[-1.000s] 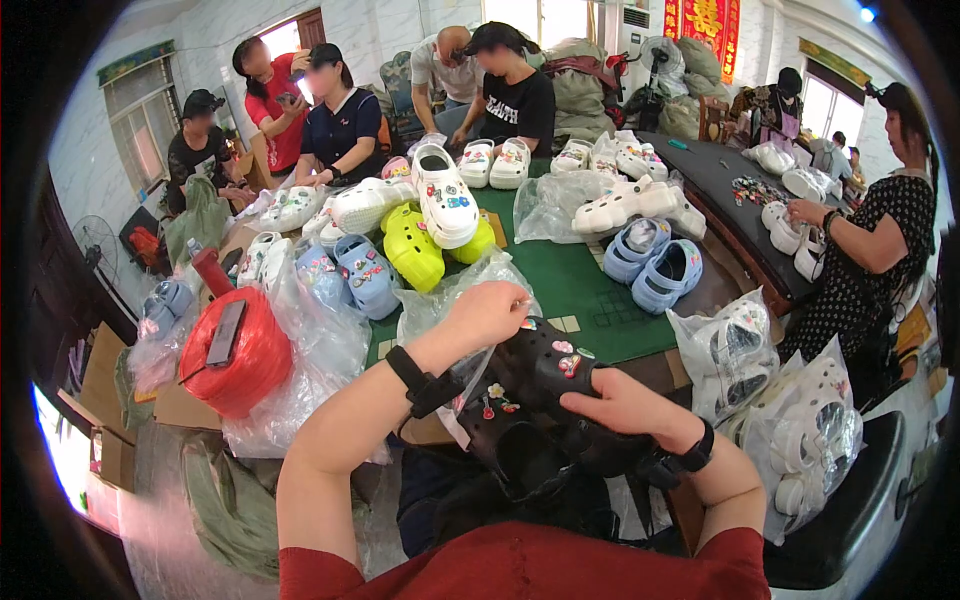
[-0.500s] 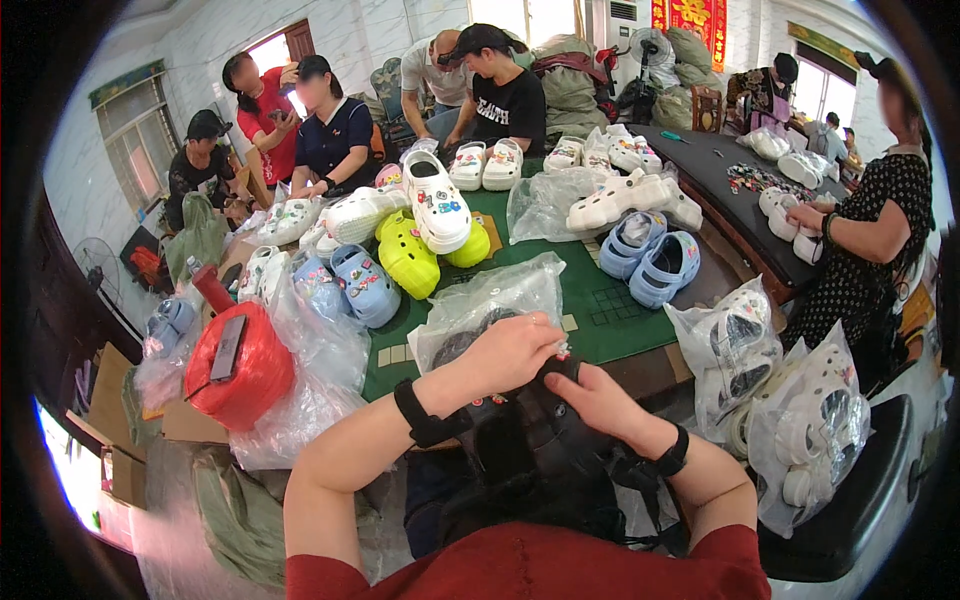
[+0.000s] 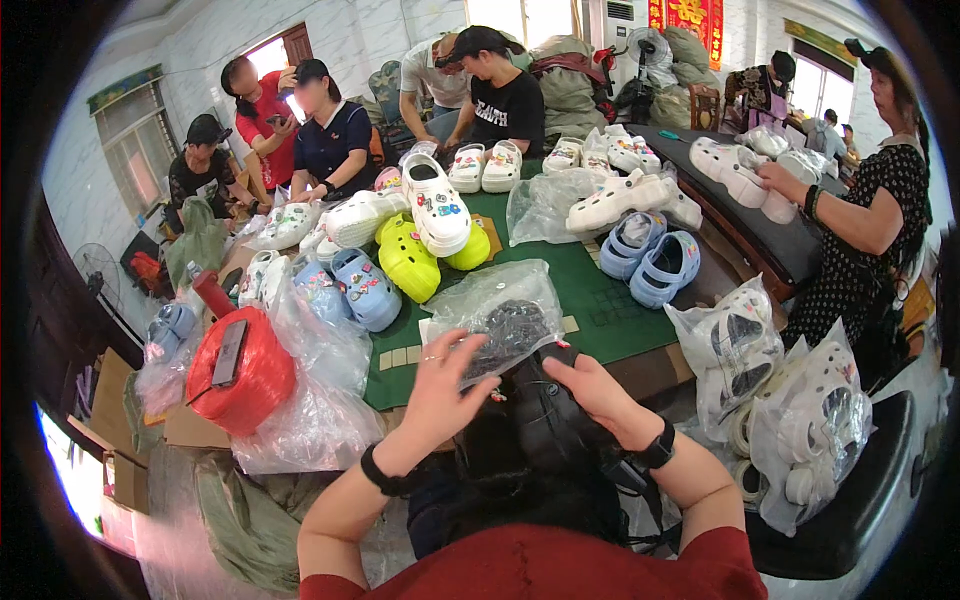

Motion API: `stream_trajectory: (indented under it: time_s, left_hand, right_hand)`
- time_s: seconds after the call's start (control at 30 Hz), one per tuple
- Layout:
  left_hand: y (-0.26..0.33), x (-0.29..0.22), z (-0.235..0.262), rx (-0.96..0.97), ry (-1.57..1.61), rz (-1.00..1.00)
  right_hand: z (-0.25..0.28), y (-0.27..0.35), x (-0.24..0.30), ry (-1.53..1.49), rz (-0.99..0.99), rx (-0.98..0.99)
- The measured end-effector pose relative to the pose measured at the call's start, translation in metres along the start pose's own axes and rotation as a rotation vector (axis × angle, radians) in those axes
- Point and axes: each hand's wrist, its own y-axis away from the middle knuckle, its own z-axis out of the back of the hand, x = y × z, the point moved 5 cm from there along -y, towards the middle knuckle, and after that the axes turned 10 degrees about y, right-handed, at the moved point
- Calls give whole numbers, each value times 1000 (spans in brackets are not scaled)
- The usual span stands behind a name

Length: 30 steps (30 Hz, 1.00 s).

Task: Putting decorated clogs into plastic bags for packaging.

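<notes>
My left hand (image 3: 437, 395) is lifted beside the near table edge, its fingers apart and nothing seen in them. My right hand (image 3: 598, 398) grips a black clog (image 3: 550, 412) just above my lap, the thumb near the shoe's end. Small coloured charms show on dark footwear between my hands, but its outline blends into my dark clothing. Just beyond my fingers lies a clear plastic bag (image 3: 535, 285) with a dark, perforated thing inside, probably another black clog (image 3: 512, 328).
White clogs (image 3: 437, 205), lime-green clogs (image 3: 407, 262) and blue clogs (image 3: 668, 270) crowd the green table mat (image 3: 560, 258). A red twine roll (image 3: 262, 375) stands at left. Bagged white clogs (image 3: 808, 430) rest on a black seat (image 3: 880, 490) at right. Several people work around the tables.
My left hand has let go near the clog's end and drawn back left, its fingers spreading. My right hand stays on the clog. At right, a co-worker has raised white clogs.
</notes>
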Motion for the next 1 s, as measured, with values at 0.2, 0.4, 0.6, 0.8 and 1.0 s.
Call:
stream_trajectory:
  time_s: [0.2,0.4,0.6,0.8,1.0]
  left_hand:
    - [94,89,-4,-186,563,705]
    - [106,83,-14,-234,596,671]
    - [97,61,-12,-152,-63,531]
    - [99,57,-12,-214,-142,383]
    - [94,37,-12,-205,-178,373]
  right_hand:
    - [-22,18,26,18,283,162]
    - [-8,3,-5,388,340,76]
    - [-17,29,16,852,418,-203]
    - [-11,16,-3,633,629,-284]
    - [-10,10,-15,502,422,-313]
